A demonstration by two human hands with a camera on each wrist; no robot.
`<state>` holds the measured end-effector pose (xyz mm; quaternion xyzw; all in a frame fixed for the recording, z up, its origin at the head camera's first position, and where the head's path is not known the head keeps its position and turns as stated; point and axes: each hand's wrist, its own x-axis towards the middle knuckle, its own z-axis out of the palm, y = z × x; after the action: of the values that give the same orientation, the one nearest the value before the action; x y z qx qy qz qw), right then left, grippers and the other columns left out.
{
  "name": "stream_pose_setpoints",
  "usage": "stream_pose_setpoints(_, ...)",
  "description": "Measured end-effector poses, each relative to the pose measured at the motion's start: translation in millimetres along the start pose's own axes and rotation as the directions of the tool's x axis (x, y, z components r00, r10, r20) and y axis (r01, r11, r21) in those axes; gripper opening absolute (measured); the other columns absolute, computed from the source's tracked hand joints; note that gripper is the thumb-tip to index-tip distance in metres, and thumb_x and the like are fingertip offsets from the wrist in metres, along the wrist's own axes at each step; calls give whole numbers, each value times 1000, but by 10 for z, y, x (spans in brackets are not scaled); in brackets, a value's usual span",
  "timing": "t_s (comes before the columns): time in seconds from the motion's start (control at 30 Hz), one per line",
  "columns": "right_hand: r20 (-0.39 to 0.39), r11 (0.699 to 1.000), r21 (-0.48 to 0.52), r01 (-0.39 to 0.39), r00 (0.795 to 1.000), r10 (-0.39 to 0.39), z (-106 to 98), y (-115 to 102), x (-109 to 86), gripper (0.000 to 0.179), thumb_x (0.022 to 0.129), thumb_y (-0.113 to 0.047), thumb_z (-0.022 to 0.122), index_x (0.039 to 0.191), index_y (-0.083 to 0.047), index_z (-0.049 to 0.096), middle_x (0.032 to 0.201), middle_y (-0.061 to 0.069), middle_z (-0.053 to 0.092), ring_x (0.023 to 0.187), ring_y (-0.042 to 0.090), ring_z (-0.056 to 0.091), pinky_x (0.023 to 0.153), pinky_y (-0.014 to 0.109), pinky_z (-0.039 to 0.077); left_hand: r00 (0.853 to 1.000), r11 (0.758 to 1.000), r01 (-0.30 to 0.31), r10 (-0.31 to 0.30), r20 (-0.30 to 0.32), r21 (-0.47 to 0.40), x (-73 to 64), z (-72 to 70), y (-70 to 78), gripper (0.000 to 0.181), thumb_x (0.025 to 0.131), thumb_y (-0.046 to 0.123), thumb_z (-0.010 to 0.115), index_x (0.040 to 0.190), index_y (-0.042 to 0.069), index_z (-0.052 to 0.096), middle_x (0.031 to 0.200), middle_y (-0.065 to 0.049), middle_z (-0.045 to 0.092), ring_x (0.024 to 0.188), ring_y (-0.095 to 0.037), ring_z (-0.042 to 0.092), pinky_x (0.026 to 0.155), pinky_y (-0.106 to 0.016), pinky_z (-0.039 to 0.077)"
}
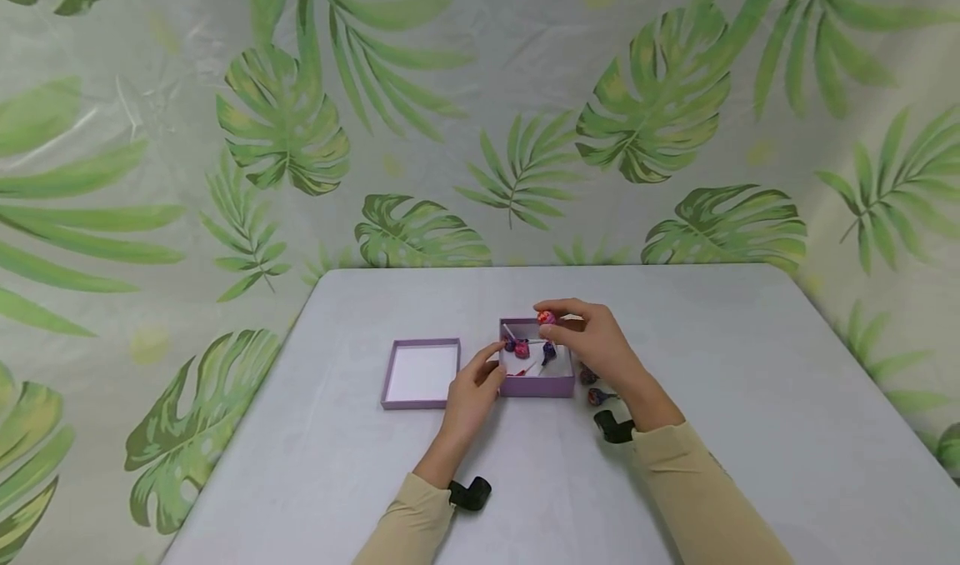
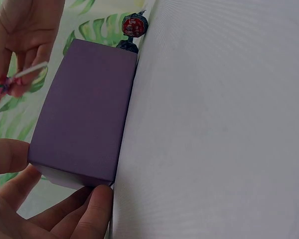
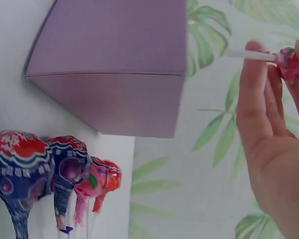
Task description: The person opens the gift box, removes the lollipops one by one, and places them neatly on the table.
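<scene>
My right hand (image 1: 600, 340) pinches a lollipop (image 1: 547, 317) in a pink-red wrapper above the purple box (image 1: 537, 387). In the right wrist view, the held lollipop (image 3: 290, 64) has its white stick pointing left. Several wrapped lollipops (image 1: 522, 350) lie inside the box, some dark and some pink or red. My left hand (image 1: 474, 386) rests on the box's left side. The left wrist view shows one fingertip at the rim and other fingers (image 2: 92, 214) low against the purple box (image 2: 84, 114); nothing is lifted by that hand.
A shallow purple lid (image 1: 422, 373) with a white inside lies left of the box. Several more wrapped lollipops (image 3: 67, 164) lie on the table (image 1: 300, 465) just right of the box, partly under my right wrist. A leaf-patterned sheet (image 1: 480, 132) hangs behind the table.
</scene>
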<state>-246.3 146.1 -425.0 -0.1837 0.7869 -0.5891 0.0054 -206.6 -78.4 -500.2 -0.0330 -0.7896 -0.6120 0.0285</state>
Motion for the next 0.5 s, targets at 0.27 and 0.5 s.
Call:
stream_pose_setpoints(0.27,3,993,95,-65,998,65,-83,-40,-83,40,91,-31,77,129,-22,70,123,4,68,102,28,67,69,39,51,1000,1000,-4,4,-6,2,0,-10,-3,37,102,23,59,139,30,62,129,-15,65,104,-19,65,78,-35,56)
stream_pose_setpoints(0.5,-69,975,214,-66,994,82,-122,36,-143,43,89,-26,80,127,-9,71,119,8,71,107,22,67,89,31,54,1000,1000,19,-19,-4,-9,-21,5,25,37,102,23,60,138,32,63,130,-14,65,103,-18,65,78,-34,56)
